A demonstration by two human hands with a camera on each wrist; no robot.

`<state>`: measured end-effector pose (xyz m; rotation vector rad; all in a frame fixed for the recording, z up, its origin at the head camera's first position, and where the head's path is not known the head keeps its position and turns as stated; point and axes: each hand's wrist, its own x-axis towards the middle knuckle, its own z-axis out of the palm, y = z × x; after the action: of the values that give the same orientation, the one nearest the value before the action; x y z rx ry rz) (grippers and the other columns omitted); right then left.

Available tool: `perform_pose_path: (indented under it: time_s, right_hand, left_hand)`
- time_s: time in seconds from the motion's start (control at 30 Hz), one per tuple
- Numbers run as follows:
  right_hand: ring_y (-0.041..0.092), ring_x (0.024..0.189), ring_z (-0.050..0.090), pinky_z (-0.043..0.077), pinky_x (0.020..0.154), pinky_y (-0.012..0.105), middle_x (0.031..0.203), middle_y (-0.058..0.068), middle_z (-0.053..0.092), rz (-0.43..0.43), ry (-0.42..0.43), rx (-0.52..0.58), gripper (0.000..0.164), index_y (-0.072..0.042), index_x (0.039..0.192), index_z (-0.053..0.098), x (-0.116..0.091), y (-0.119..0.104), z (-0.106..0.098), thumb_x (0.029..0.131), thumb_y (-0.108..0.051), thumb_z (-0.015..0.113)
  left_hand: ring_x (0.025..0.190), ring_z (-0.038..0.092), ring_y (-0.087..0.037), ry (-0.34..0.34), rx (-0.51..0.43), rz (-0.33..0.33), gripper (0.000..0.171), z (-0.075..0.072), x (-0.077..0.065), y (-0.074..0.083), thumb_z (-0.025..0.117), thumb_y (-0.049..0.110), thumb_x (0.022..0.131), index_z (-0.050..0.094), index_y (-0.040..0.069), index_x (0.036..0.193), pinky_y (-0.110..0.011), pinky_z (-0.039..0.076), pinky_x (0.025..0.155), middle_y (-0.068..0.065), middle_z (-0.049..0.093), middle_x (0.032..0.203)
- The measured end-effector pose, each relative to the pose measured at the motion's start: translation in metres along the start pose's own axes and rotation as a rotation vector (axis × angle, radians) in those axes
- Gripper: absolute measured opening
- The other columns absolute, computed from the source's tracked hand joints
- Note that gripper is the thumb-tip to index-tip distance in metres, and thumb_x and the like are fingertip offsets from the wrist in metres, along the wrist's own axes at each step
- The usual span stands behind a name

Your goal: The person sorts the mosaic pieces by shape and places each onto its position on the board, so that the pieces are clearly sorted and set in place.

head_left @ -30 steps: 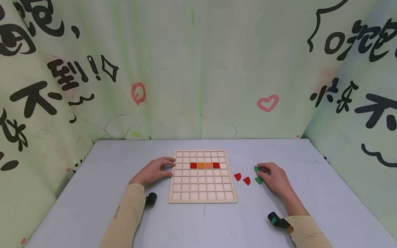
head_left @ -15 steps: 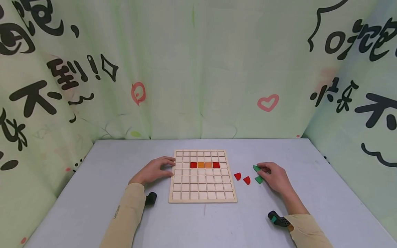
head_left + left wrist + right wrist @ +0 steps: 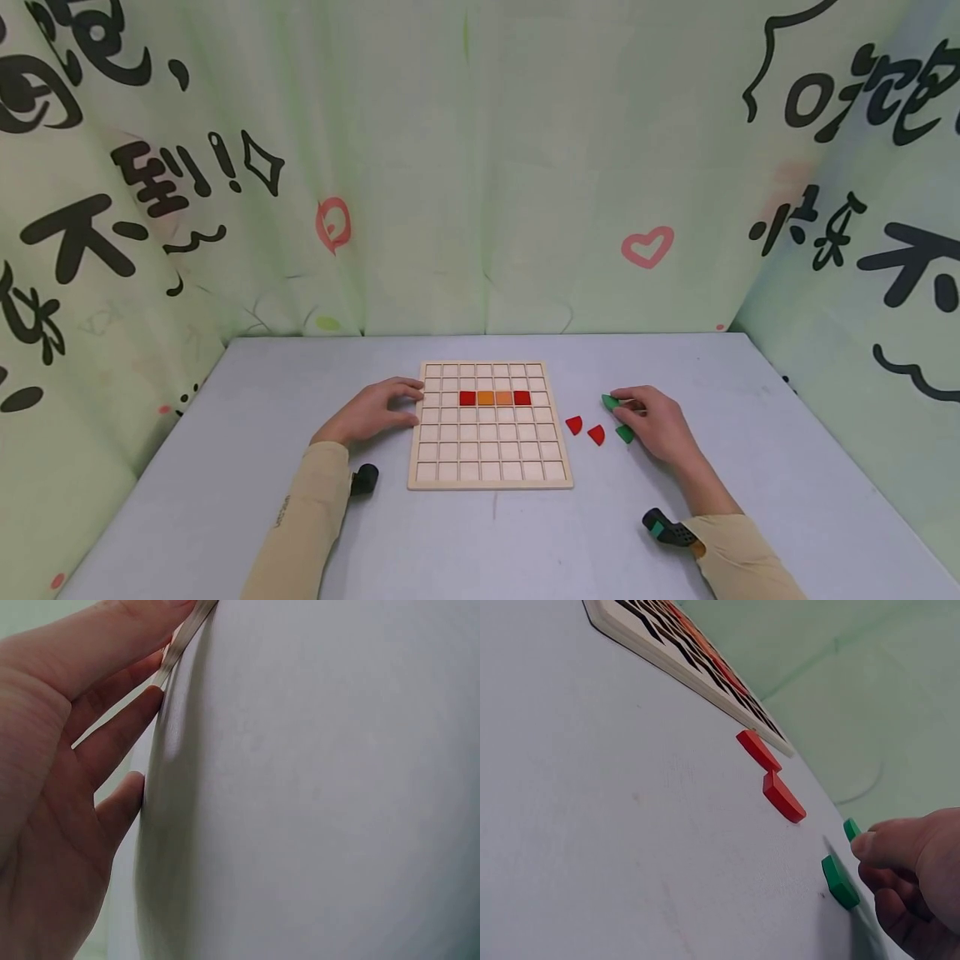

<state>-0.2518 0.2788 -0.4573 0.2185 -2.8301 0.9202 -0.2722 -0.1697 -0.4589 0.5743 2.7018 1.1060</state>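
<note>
— Two hands over one grey table (image 3: pixel 225 467), is that what you have?

— Yes. From my seat the biggest thing on it is the wooden grid board (image 3: pixel 491 462), with a row of red and orange square tiles (image 3: pixel 495 398) in its third row. My left hand (image 3: pixel 372 412) rests against the board's left edge, fingers relaxed and holding nothing.

— And the other?

— My right hand (image 3: pixel 656 423) sits right of the board, fingertips pinching a green quarter-round piece (image 3: pixel 609 402) just off the table. A second green piece (image 3: pixel 624 433) lies beside that hand; two red quarter-round pieces (image 3: pixel 585 430) lie between it and the board.
</note>
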Motion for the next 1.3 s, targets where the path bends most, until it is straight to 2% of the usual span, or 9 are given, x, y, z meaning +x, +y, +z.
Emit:
perform_pose_path:
  time_s: [0.43, 0.83, 1.1, 1.3]
  right_hand:
    - [0.034, 0.1, 0.063, 0.058, 0.081, 0.043, 0.118, 0.02, 0.061, -0.02, -0.037, 0.025, 0.03, -0.002, 0.121, 0.066, 0.003, -0.023, 0.003, 0.092, -0.009, 0.067]
    - [0.033, 0.107, 0.06, 0.057, 0.086, 0.043, 0.123, 0.017, 0.059, 0.035, -0.059, 0.096, 0.033, -0.006, 0.126, 0.063, 0.012, -0.046, 0.012, 0.094, -0.015, 0.066]
    - [0.032, 0.107, 0.061, 0.059, 0.079, 0.036, 0.123, 0.015, 0.06, 0.026, -0.073, 0.13, 0.033, -0.007, 0.125, 0.064, 0.015, -0.061, 0.019, 0.093, -0.015, 0.067]
    - [0.027, 0.1, 0.063, 0.058, 0.078, 0.035, 0.118, 0.013, 0.062, -0.008, -0.105, 0.14, 0.03, -0.008, 0.121, 0.067, 0.018, -0.075, 0.031, 0.092, -0.016, 0.069]
  left_hand:
    - [0.138, 0.039, -0.027, 0.0, -0.015, -0.002, 0.04, 0.001, 0.001, -0.003, 0.077, 0.018, 0.085, 0.067, 0.008, 0.123, -0.045, 0.032, 0.114, -0.002, 0.053, 0.142]
    - [0.138, 0.039, -0.026, 0.001, -0.016, -0.001, 0.041, 0.001, 0.002, -0.003, 0.077, 0.018, 0.085, 0.067, 0.007, 0.122, -0.043, 0.032, 0.114, -0.001, 0.053, 0.142]
    - [0.137, 0.041, -0.028, 0.007, -0.012, 0.017, 0.039, 0.0, 0.001, -0.002, 0.077, 0.018, 0.085, 0.067, 0.007, 0.121, -0.045, 0.033, 0.113, -0.003, 0.054, 0.141]
    - [0.138, 0.039, -0.028, 0.005, -0.021, -0.017, 0.039, 0.001, 0.0, 0.0, 0.077, 0.018, 0.085, 0.067, 0.008, 0.121, -0.045, 0.032, 0.114, -0.002, 0.053, 0.142]
